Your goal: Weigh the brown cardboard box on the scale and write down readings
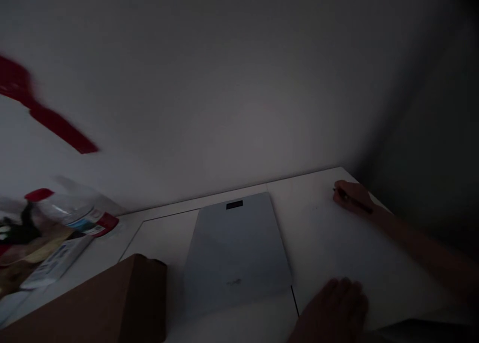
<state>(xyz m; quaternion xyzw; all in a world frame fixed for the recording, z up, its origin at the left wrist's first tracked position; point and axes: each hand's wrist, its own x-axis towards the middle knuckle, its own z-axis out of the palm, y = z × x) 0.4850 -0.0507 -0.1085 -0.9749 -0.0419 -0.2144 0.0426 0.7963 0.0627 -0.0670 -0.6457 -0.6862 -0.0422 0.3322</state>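
Observation:
The scene is very dim. My right hand point(352, 197) reaches to the far right corner of a white table point(164, 233) and is closed around a thin dark pen point(354, 201), whose tip touches a white panel or sheet point(329, 238). My left hand point(335, 308) lies low at the bottom edge, resting on the near part of that white surface with nothing in it. A pale grey flat box point(235, 248) with a small black label sits just left of both hands.
A brown cardboard box point(112, 303) stands at the near left. Further left lie a clear plastic bottle point(71, 211) with a red cap and some packets. A blurred red object point(48, 116) hangs on the wall point(239, 84) behind the table.

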